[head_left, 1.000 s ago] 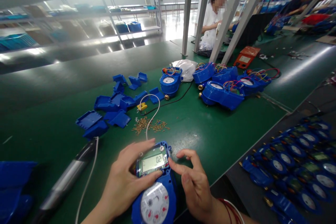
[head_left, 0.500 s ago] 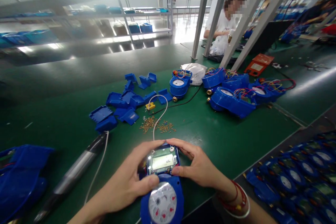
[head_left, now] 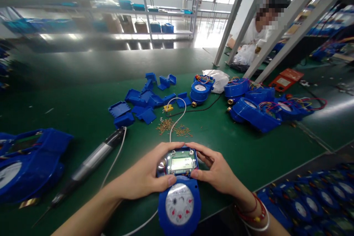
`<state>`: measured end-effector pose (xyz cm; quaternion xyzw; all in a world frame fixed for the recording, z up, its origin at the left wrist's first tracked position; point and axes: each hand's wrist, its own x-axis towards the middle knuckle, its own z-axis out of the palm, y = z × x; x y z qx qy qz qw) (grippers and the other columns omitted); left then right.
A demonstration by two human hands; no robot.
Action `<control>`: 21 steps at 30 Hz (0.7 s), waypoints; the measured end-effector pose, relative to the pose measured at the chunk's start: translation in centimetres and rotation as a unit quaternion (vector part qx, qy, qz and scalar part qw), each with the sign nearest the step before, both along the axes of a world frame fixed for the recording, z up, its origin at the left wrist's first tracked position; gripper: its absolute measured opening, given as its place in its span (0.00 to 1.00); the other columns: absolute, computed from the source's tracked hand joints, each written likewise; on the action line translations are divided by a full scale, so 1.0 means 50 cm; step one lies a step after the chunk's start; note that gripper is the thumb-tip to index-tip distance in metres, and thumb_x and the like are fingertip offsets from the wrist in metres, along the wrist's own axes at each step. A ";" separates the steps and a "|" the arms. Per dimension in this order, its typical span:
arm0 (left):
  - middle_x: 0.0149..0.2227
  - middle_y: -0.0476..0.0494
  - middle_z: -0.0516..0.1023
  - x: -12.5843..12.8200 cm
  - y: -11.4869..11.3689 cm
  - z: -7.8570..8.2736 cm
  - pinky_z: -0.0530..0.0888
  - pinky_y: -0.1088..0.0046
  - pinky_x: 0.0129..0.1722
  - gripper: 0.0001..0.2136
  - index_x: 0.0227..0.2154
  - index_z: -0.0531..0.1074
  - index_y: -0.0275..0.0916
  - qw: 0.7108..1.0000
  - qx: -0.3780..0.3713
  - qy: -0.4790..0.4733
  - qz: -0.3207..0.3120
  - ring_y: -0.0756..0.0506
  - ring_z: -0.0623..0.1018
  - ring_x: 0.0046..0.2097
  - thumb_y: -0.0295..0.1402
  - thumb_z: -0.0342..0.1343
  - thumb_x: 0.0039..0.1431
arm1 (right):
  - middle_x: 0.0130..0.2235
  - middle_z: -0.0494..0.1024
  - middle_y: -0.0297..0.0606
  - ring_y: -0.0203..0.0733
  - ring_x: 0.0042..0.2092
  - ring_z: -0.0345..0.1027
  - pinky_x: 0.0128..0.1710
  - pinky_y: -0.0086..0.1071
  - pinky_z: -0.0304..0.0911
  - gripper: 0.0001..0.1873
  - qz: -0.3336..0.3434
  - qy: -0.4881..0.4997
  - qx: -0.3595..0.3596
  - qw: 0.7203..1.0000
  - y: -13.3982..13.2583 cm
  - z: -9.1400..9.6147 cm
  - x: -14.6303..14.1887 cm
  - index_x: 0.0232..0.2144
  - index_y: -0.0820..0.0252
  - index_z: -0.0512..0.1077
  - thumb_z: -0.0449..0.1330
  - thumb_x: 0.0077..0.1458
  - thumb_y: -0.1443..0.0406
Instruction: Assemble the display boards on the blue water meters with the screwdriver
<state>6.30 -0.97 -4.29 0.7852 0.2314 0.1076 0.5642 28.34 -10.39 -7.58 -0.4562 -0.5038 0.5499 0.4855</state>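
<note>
A blue water meter [head_left: 179, 202] with a round dial and small red pointers lies in front of me. At its far end a small lit display [head_left: 181, 163] sits on a green circuit board inside the blue housing. My left hand [head_left: 146, 175] grips the housing's left side, thumb on the near edge below the display. From the right, my right hand [head_left: 214, 171] closes round the same housing, with its thumb by the display's lower right corner. Fingertips of both hands meet at the far edge. A white cable [head_left: 181, 121] runs out beyond that edge.
A pen-shaped electric screwdriver [head_left: 95, 160] lies at left beside another blue meter [head_left: 33, 162]. Beyond my hands are brass screws [head_left: 166, 125], blue plastic covers [head_left: 143, 99] and several wired meters [head_left: 249, 107]. More meters [head_left: 306, 199] fill the lower right. A person [head_left: 253, 37] sits behind slanted posts.
The whole scene has shifted rightward in view as my head turned left. Both hands keep their hold on the water meter, and more of the left-hand meter and the screwdriver tip now shows.
</note>
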 end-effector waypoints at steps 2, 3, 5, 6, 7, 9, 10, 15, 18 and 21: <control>0.60 0.51 0.61 0.001 -0.001 0.000 0.60 0.65 0.59 0.30 0.59 0.53 0.54 0.999 0.030 0.019 0.003 0.44 0.63 0.59 0.35 0.58 0.54 | 0.56 0.69 0.40 0.48 0.59 0.60 0.61 0.46 0.53 0.33 0.000 0.000 -0.004 1.000 0.000 0.000 0.000 0.53 0.55 0.66 0.70 0.44 0.64; 0.59 0.52 0.61 0.002 -0.002 0.000 0.60 0.66 0.59 0.31 0.58 0.53 0.54 0.999 0.040 0.028 0.008 0.45 0.63 0.59 0.33 0.58 0.54 | 0.56 0.69 0.40 0.48 0.59 0.60 0.61 0.46 0.53 0.33 0.000 -0.003 -0.005 1.000 0.000 0.001 0.000 0.53 0.55 0.66 0.70 0.44 0.64; 0.58 0.53 0.63 0.005 -0.007 -0.001 0.62 0.67 0.57 0.30 0.58 0.54 0.55 0.998 0.054 0.038 0.019 0.46 0.65 0.57 0.30 0.58 0.54 | 0.56 0.69 0.40 0.47 0.59 0.60 0.61 0.45 0.53 0.32 0.003 -0.015 -0.006 1.000 0.001 0.002 0.001 0.53 0.55 0.66 0.69 0.45 0.64; 0.57 0.53 0.64 0.007 -0.010 -0.001 0.63 0.68 0.56 0.30 0.57 0.54 0.55 0.997 0.060 0.039 0.025 0.46 0.65 0.57 0.29 0.58 0.53 | 0.56 0.69 0.39 0.47 0.59 0.60 0.61 0.44 0.53 0.32 0.005 -0.023 -0.004 1.000 0.001 0.003 0.001 0.53 0.54 0.66 0.69 0.45 0.64; 0.56 0.53 0.64 0.008 -0.013 -0.001 0.63 0.68 0.55 0.30 0.57 0.54 0.55 0.997 0.067 0.037 0.028 0.46 0.66 0.56 0.28 0.58 0.53 | 0.56 0.69 0.39 0.46 0.59 0.60 0.61 0.43 0.54 0.31 0.006 -0.033 0.000 0.999 0.002 0.004 0.001 0.53 0.54 0.65 0.69 0.46 0.64; 0.56 0.52 0.65 0.011 -0.016 -0.002 0.64 0.69 0.54 0.31 0.57 0.54 0.55 0.996 0.080 0.034 0.034 0.46 0.67 0.55 0.28 0.57 0.53 | 0.55 0.69 0.39 0.46 0.58 0.61 0.60 0.42 0.56 0.31 0.008 -0.061 0.016 0.998 0.002 0.007 0.000 0.53 0.54 0.65 0.68 0.46 0.64; 0.56 0.52 0.65 0.012 -0.017 -0.002 0.64 0.69 0.54 0.31 0.57 0.54 0.55 0.995 0.085 0.035 0.036 0.46 0.67 0.55 0.28 0.57 0.53 | 0.55 0.69 0.39 0.46 0.57 0.61 0.59 0.42 0.56 0.32 0.007 -0.077 0.025 0.997 0.003 0.010 -0.001 0.53 0.53 0.64 0.68 0.46 0.64; 0.58 0.54 0.63 0.006 -0.012 -0.007 0.62 0.68 0.57 0.31 0.57 0.54 0.57 0.997 0.072 0.026 0.029 0.46 0.64 0.57 0.28 0.57 0.54 | 0.54 0.67 0.38 0.48 0.55 0.61 0.57 0.42 0.57 0.37 -0.015 -0.158 0.073 0.985 0.009 0.018 -0.013 0.54 0.51 0.63 0.71 0.40 0.63; 0.60 0.54 0.59 0.000 -0.011 -0.012 0.58 0.66 0.60 0.29 0.56 0.55 0.58 0.998 0.054 0.016 0.034 0.45 0.60 0.60 0.29 0.58 0.54 | 0.51 0.69 0.38 0.46 0.53 0.64 0.55 0.42 0.59 0.34 -0.010 -0.126 0.063 0.990 0.013 0.012 -0.022 0.52 0.51 0.64 0.69 0.42 0.67; 0.59 0.51 0.59 0.001 -0.013 -0.013 0.60 0.64 0.59 0.30 0.55 0.55 0.55 0.997 0.021 0.014 0.069 0.43 0.61 0.60 0.29 0.60 0.52 | 0.50 0.70 0.39 0.46 0.49 0.67 0.50 0.40 0.65 0.33 0.006 -0.051 0.019 0.998 0.018 -0.002 -0.030 0.51 0.53 0.63 0.68 0.42 0.68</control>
